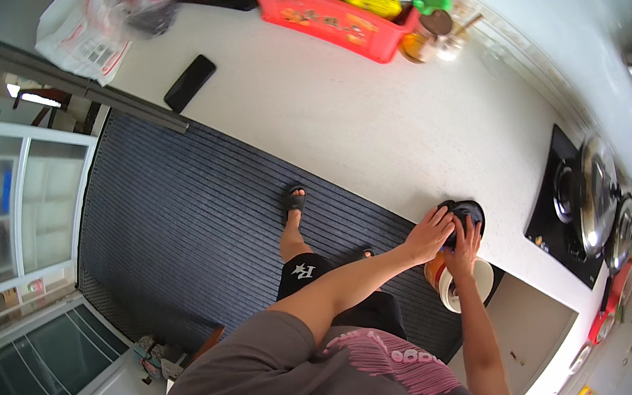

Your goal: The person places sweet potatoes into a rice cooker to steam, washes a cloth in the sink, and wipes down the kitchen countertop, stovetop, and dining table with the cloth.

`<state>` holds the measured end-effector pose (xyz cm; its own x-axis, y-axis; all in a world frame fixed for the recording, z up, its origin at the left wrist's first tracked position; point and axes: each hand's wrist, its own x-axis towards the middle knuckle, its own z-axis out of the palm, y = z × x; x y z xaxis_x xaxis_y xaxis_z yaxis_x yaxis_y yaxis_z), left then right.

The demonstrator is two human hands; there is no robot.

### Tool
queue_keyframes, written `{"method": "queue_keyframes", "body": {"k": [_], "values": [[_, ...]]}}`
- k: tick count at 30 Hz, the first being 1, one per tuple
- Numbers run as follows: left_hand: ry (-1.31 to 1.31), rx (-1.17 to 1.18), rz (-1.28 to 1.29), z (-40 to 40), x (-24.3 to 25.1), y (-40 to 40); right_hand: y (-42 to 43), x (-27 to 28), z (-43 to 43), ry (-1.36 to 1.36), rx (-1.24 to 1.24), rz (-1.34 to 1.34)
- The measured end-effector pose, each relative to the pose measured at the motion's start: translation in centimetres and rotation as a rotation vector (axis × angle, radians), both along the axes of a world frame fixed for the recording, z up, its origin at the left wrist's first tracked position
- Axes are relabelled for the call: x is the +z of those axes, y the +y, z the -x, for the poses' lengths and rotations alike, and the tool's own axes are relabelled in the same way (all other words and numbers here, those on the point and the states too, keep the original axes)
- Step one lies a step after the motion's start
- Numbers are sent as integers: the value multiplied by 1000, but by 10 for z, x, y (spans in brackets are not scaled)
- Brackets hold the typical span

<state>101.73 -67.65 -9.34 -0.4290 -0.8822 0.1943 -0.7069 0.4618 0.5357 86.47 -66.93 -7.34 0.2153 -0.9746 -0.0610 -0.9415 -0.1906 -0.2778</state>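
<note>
Both of my hands are on a black rounded object [469,211] at the front edge of the white countertop [357,141]; its exact kind cannot be told. My left hand [432,233] comes from the left side of the picture, fingers over the object's left part. From below reaches my right hand [465,245], its fingers spread on the object's near side. Beneath my right wrist, below counter level, are an orange container [436,270] and a white round rim [484,277], partly hidden by the forearm. My palms and the object's underside are hidden.
A black smartphone [190,83] lies near the counter's front edge. Farther back stands a red plastic basket [326,25] of bottles and packets, beside glass jars [418,38]. Lidded metal pans [598,196] sit on a black hob [548,216] at right. A ribbed dark mat [185,193] covers the floor.
</note>
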Motion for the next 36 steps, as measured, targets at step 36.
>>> {"method": "queue_keyframes", "body": {"k": [36], "values": [[-105, 676, -109, -506, 0, -96, -201, -16, -533, -250, 694, -83]]}}
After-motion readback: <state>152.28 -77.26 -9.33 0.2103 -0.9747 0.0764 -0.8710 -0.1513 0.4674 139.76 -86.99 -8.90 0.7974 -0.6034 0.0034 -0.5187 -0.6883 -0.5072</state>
